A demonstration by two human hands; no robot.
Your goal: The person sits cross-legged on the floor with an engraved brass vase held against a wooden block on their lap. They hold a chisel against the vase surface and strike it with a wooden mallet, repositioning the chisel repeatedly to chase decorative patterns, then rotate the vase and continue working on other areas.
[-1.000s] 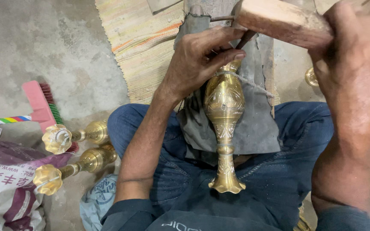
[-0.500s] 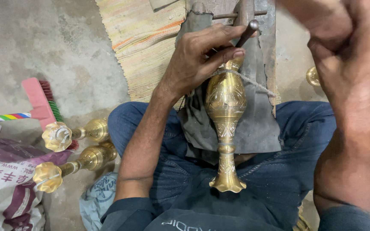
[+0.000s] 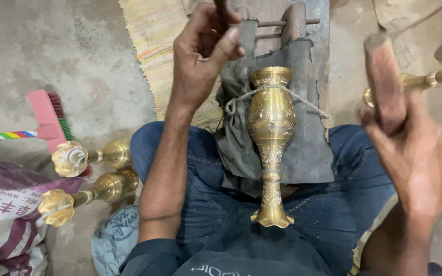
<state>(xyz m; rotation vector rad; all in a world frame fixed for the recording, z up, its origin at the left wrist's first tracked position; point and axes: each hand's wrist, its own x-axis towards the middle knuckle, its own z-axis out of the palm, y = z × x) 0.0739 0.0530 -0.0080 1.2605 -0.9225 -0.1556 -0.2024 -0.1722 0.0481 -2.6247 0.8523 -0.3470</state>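
Brass vase lies lengthwise on dark cloth over wooden block, between knees, flared end toward body, lashed at neck by cord. Left hand closed around thin dark punch, tip hidden, raised left of vase top. Right hand, blurred, clenched on wooden mallet, lifted well clear. Risk, as judged: single lashing, rounded body; off-centre blow could roll vase, skid punch, scar engraving or catch fingers. Two brass stems on floor at left, beside broom.

brass vase roped to dark cloth, left hand gripping thin tool, right hand holding wooden block
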